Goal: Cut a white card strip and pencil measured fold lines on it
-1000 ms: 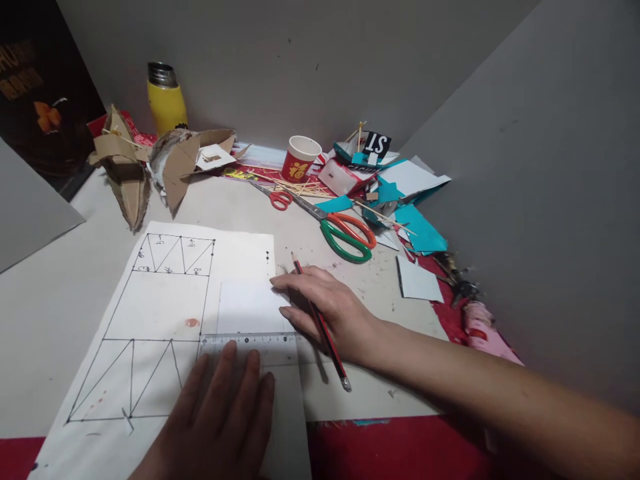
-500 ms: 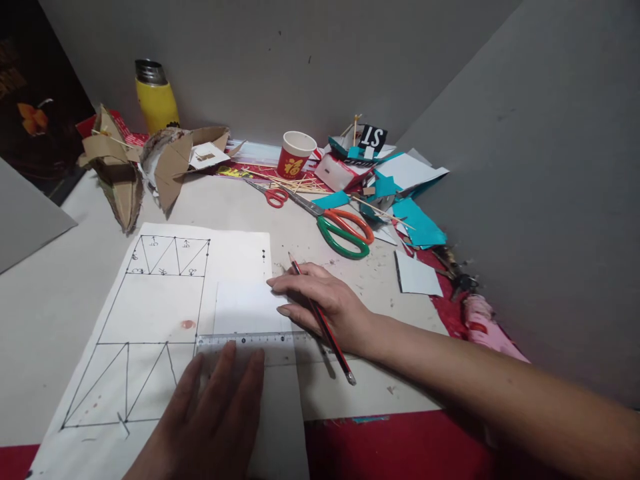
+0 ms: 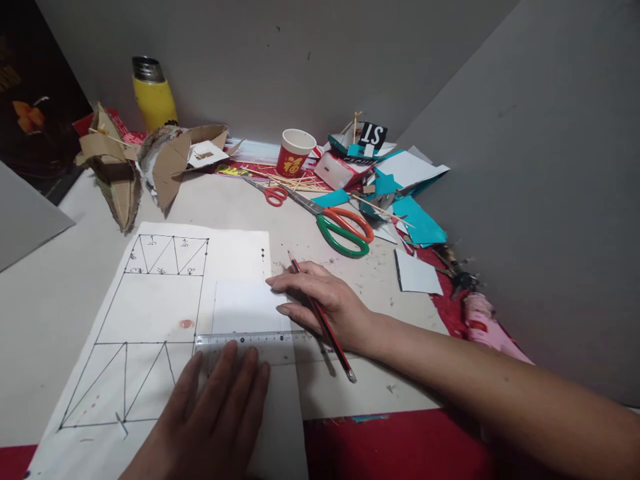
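My left hand (image 3: 210,420) lies flat, fingers together, pressing down a clear plastic ruler (image 3: 250,343) that runs across a large white sheet (image 3: 155,313) with a drawn frame of triangles. My right hand (image 3: 325,303) holds a red-and-black pencil (image 3: 323,317) between its fingers, tip pointing away from me. Its fingertips rest on a smaller white piece of paper (image 3: 245,307) lying just above the ruler.
Green-and-orange scissors (image 3: 340,227) and small red scissors (image 3: 273,193) lie beyond the sheet. A red paper cup (image 3: 295,153), thin sticks and teal paper scraps (image 3: 415,223) crowd the back right. Cardboard models (image 3: 140,167) and a yellow flask (image 3: 150,97) stand back left. Grey boards wall the desk.
Both hands stay where they were on the ruler and paper. The view has drifted slightly, so everything sits a little lower left than before.
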The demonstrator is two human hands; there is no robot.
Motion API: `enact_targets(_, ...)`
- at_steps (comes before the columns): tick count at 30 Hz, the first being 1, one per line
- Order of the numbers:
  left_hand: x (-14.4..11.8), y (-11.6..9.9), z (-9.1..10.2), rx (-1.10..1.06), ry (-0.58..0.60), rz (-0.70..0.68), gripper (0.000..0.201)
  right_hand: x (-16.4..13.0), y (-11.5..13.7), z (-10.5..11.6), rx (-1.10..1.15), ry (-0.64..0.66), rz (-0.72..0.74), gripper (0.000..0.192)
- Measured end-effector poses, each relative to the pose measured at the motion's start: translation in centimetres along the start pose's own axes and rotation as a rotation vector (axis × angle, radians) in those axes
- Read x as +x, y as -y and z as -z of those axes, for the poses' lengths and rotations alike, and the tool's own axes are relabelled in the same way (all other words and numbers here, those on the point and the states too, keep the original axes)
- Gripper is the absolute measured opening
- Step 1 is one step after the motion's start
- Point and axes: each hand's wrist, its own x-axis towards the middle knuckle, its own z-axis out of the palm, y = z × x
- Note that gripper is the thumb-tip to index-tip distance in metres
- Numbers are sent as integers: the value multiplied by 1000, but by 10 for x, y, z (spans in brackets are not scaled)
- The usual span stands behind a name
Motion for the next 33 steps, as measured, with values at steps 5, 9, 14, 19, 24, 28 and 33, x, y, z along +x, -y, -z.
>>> enact_targets(5, -2, -6, -2, -26, -27, 53, 58, 0, -2, 1, 15, 7, -7, 26)
enact_targets(9, -2, -8, -1, -37, -20, 64, 57, 0, -2, 2, 23, -1, 13, 25)
enact_targets(14, -1, -7, 1, -49, 9, 73, 57, 0, -4, -1, 27, -2, 7, 25)
enact_targets(19, -4, -7, -6, -18, 27, 62, 60, 0, -1, 3, -4, 0, 34, 24)
enact_targets(24, -6, -9, -9, 44, 36, 48, 65, -12, 21, 23, 0, 47, 72, 35)
enact_targets(28, -3, -10, -3, 80, 56, 33, 62, -30, 37, 31, -50, 120, 130, 35)
enact_targets(33, -2, -11, 2, 54, 52, 47, 63, -46, 41, 24, -53, 109, 106, 32)
